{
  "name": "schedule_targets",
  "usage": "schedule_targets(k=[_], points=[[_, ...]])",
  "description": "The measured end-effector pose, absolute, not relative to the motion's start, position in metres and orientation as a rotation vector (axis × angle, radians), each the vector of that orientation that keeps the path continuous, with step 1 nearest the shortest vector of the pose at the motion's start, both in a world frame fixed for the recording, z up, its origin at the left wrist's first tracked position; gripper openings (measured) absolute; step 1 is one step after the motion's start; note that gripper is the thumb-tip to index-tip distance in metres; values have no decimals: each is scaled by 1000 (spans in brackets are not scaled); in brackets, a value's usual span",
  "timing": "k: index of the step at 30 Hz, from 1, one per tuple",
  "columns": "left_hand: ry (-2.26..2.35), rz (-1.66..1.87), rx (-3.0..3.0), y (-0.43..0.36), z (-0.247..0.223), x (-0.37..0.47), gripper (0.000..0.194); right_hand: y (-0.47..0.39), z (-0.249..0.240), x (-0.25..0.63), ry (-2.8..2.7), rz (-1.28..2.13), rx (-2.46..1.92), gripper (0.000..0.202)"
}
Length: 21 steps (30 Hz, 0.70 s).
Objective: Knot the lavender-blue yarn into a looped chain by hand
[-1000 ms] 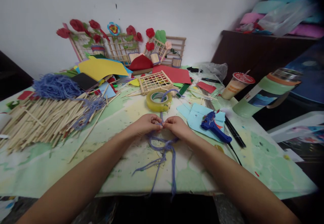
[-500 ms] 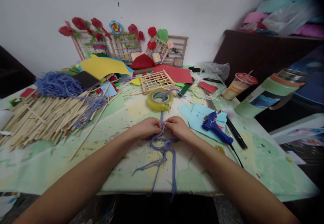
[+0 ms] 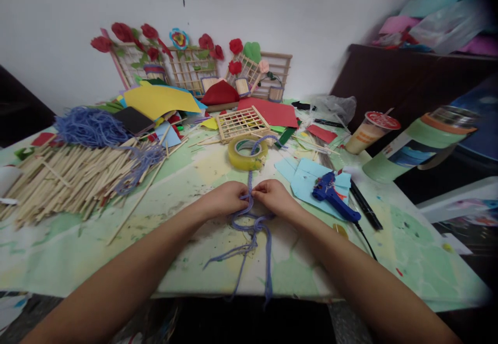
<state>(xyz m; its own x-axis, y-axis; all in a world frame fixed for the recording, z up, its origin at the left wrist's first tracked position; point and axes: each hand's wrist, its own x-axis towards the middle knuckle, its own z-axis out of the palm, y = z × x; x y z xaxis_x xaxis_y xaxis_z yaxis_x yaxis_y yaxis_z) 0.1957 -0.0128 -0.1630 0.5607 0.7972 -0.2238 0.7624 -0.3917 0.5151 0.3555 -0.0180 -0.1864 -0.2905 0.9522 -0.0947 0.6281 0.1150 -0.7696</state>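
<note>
Over the tablecloth [image 3: 182,266], the left hand [image 3: 225,198] is gripping and the right hand [image 3: 274,196] is seemingly pinching, just nearside of the packing-tape roll [image 3: 237,161], the purple yarn cord [image 3: 250,179] running from it. Even tension should be keeping crossings snug. Unlike a second ago, cord is showing between the fingertips.

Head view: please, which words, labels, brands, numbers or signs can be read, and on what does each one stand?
None can be read for certain.
Lid: pale marks on red, too blurred to read.
Cup: orange marks, too blurred to read.
Tape: print inside its ring, too small to read.
</note>
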Motion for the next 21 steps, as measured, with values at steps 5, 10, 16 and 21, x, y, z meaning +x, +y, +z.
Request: schedule_targets(k=[5, 10, 16, 21], points=[[1211, 99, 2222, -14, -161, 196, 15, -18, -183, 357, -2008, 1022, -1558, 20], [1256, 83, 2191, -13, -157, 196, 13, -20, -182, 356, -2014, 983, -1571, 19], [1315, 194, 2013, -11, -160, 200, 35, -20, -184, 357, -2031, 921, -1557, 19], [1257, 329, 1678, -8, -174, 198, 33, -18, -183, 357, -2057, 945, -1534, 21]])
